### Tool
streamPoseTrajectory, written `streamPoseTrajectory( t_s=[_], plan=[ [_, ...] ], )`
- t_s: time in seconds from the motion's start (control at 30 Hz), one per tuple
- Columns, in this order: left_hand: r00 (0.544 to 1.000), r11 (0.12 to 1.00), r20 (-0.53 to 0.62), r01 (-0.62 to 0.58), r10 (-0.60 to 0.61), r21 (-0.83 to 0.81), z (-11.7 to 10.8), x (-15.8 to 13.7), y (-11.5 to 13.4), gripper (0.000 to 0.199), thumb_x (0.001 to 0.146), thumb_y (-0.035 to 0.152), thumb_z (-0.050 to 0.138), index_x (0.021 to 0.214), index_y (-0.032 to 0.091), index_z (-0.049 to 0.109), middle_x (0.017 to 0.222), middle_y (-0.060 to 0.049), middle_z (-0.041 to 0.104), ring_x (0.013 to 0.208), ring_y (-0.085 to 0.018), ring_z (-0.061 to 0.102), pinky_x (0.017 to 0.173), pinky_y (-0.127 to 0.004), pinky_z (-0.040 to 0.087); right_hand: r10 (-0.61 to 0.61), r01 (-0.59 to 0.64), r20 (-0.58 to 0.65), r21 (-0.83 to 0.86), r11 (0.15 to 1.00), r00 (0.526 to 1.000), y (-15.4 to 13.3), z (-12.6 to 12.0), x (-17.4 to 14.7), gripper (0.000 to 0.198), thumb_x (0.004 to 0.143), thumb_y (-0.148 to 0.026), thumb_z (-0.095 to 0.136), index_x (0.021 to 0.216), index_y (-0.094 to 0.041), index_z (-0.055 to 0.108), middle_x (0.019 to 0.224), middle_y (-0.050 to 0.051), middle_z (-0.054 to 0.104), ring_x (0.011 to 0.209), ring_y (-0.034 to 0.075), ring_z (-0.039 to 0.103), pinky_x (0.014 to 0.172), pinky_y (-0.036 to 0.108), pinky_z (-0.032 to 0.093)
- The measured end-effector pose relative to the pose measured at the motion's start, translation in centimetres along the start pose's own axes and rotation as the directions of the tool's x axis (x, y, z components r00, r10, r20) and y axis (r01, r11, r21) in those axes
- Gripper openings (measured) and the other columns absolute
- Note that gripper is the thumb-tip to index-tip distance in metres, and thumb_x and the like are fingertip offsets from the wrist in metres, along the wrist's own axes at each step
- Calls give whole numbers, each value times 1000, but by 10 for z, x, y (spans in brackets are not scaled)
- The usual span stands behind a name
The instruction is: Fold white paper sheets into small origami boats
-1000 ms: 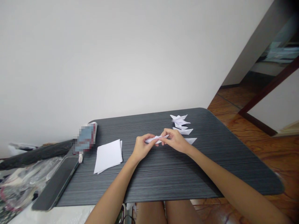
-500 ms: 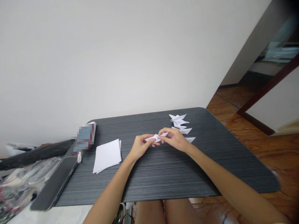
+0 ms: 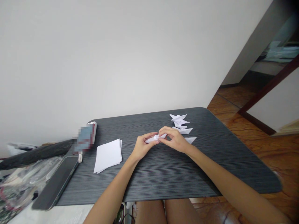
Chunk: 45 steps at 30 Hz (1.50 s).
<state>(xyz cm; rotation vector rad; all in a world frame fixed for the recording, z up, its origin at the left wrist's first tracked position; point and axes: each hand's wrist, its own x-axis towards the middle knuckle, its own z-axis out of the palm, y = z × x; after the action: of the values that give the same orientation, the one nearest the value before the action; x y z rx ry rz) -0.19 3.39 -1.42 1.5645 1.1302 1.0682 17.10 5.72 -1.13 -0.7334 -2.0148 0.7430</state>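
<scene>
Between my two hands is a small white folded paper boat, held just above the dark table. My left hand pinches its left part, with the thumb along the near side and the fingers behind. My right hand grips the right part between thumb and fingertips, partly covering it. Several finished-looking paper boats stand in a column beyond my right hand; the nearest one is partly hidden behind that hand. To the left of my left hand lies a stack of white square paper sheets.
The dark wood-grain table meets a white wall at the back. At its left edge are a phone, a blurred box-like item and a white cable end. A long black wrapped bundle lies beyond them.
My left thumb has slid right along the near side of the paper boat, close to my right fingertips. My left fingers have moved behind it. The boats and sheets stay put.
</scene>
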Motion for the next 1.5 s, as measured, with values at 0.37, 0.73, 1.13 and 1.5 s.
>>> streamPoseTrajectory(
  t_s=[0.37,0.73,1.13,1.5],
  plan=[
    [981,973,134,159,-137,-165,-2,3,-3,36,65,35,63,87,7,62,73,-10,68,64,-19,64,62,-29,50,-92,106,243,-47,993,966,3,-7,-4,12,77,-17,52,79,-18,64,97,7,51,82,14,55,75,30,45],
    [988,992,144,40,-57,120,-3,1,-10,28,71,32,57,83,9,66,74,-8,68,65,-17,62,60,-25,48,-53,82,310,-83,993,949,1,-4,-6,11,77,-16,52,82,-18,62,100,7,48,89,15,53,80,30,44],
    [982,990,130,140,-135,-30,-1,1,-6,26,66,31,62,76,8,66,72,-8,68,60,-15,61,55,-22,45,-9,33,297,-74,997,955,-5,-4,-5,8,77,-19,53,78,-16,60,94,6,51,82,14,53,73,27,43],
    [984,991,141,122,-112,-62,-1,-1,-3,35,64,35,64,85,6,63,78,-10,68,71,-20,63,67,-27,48,27,-33,122,41,999,992,0,5,-4,7,74,-22,57,75,-16,55,84,4,53,74,13,52,68,26,44]
  ],
)
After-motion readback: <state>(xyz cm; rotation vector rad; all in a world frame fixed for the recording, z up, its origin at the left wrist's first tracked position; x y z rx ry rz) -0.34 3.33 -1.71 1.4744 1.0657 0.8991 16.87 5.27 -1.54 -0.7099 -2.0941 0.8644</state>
